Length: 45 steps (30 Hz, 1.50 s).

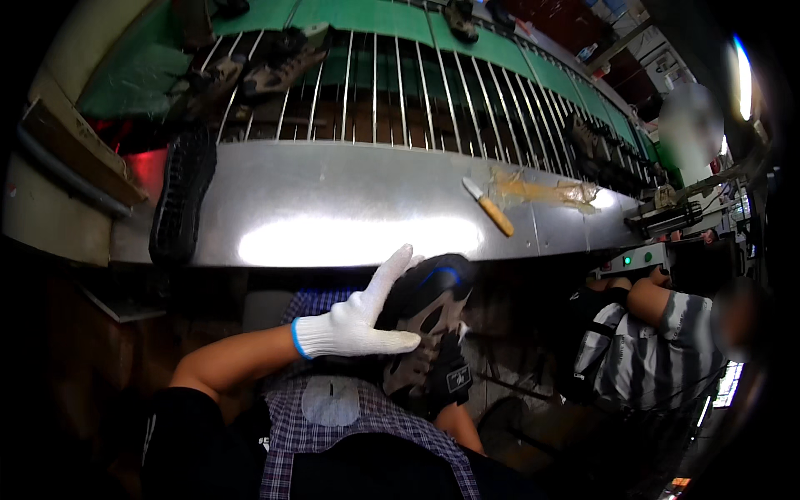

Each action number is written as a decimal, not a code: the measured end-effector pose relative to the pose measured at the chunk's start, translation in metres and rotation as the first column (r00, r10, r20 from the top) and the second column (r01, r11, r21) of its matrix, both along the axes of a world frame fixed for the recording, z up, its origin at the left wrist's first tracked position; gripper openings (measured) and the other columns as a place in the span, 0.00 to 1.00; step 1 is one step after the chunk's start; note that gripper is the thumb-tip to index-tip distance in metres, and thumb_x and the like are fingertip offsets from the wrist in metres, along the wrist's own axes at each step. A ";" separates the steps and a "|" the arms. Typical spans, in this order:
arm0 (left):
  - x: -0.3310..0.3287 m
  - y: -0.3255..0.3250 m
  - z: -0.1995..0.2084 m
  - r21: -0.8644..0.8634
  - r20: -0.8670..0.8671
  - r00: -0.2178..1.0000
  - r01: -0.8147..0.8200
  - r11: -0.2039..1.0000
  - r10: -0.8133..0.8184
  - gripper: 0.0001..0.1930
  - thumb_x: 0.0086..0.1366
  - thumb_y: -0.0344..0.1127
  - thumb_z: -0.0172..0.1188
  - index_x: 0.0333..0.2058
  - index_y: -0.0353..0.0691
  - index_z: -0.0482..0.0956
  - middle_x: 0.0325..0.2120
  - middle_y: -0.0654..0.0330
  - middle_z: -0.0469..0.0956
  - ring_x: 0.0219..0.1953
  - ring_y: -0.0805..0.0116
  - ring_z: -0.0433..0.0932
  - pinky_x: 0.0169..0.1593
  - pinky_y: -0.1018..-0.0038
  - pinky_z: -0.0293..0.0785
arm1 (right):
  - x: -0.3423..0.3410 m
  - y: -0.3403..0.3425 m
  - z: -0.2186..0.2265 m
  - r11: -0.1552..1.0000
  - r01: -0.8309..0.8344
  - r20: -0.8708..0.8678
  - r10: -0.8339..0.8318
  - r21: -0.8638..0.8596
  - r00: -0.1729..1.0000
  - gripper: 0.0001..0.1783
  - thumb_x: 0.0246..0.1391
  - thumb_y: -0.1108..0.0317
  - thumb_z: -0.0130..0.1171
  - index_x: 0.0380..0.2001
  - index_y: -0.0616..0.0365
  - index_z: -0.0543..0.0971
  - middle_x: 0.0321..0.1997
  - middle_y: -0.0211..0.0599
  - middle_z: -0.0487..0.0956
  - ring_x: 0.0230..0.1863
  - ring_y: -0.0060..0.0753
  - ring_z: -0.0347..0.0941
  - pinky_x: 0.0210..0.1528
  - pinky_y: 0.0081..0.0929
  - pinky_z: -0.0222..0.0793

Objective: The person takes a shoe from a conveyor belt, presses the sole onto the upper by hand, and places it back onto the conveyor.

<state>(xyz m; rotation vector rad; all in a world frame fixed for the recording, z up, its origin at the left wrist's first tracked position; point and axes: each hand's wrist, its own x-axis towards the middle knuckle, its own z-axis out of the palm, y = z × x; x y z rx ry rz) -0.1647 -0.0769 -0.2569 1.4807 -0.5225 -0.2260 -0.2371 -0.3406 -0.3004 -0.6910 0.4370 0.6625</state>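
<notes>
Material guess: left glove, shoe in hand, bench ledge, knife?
Left glove: matte white knit fabric, judging by the ribbed cuff.
Shoe: dull grey-brown and black panels, perhaps suede or synthetic.
Bench ledge: probably smooth sheet metal, given the bright glare.
Knife: greyish blade, likely steel; yellow-orange handle, wood or plastic unclear.

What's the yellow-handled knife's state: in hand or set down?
Set down: the knife lies on the metal bench, apart from the left hand, which is at the shoe.
</notes>
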 end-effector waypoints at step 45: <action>0.078 0.128 0.049 0.391 -0.234 0.972 0.077 0.917 0.018 0.43 0.56 0.37 0.84 0.68 0.34 0.75 0.62 0.54 0.80 0.65 0.64 0.77 0.72 0.65 0.69 | 0.197 0.162 0.065 0.440 0.213 0.469 0.876 -0.872 0.111 0.27 0.80 0.58 0.50 0.74 0.56 0.72 0.65 0.58 0.82 0.66 0.58 0.80 0.69 0.45 0.75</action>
